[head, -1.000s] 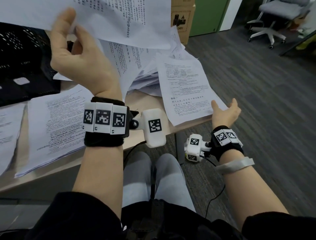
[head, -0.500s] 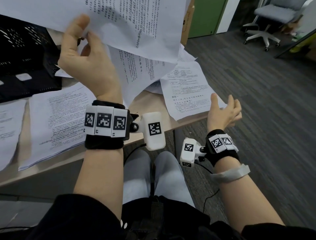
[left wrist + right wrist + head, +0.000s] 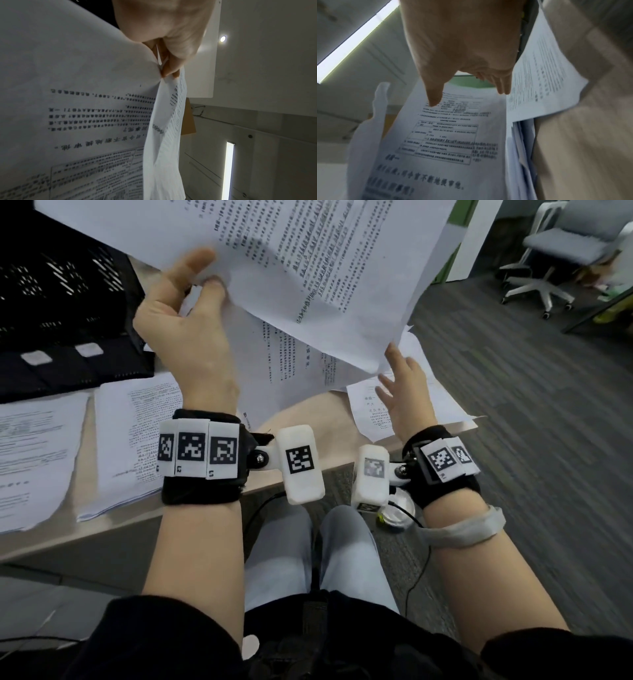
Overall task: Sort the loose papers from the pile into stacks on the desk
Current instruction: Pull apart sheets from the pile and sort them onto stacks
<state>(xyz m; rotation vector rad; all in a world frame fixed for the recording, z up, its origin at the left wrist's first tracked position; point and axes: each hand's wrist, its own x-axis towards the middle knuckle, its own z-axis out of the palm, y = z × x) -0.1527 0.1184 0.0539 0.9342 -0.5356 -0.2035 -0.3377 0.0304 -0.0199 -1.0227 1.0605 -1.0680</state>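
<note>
My left hand [image 3: 205,277] holds up two or three printed sheets [image 3: 325,261], pinched at their left edge; the left wrist view shows the pinch of the left hand [image 3: 169,73] on the paper [image 3: 85,108]. My right hand [image 3: 388,368] is raised with fingers spread just under the sheets' lower right corner, holding nothing. In the right wrist view the right hand [image 3: 468,97] sits with thumb and fingers apart in front of a printed page [image 3: 445,142]. The loose pile [image 3: 373,412] lies on the desk [image 3: 308,412], mostly hidden behind the raised sheets.
Two paper stacks [image 3: 137,433] [image 3: 30,453] lie on the desk at the left. A black mesh tray [image 3: 61,302] stands behind them. An office chair [image 3: 555,251] is far right on the grey floor. My knees are under the desk edge.
My right hand rose from the desk's edge to the lower right corner of the held sheets. The left hand brought the sheets nearer and lower in view.
</note>
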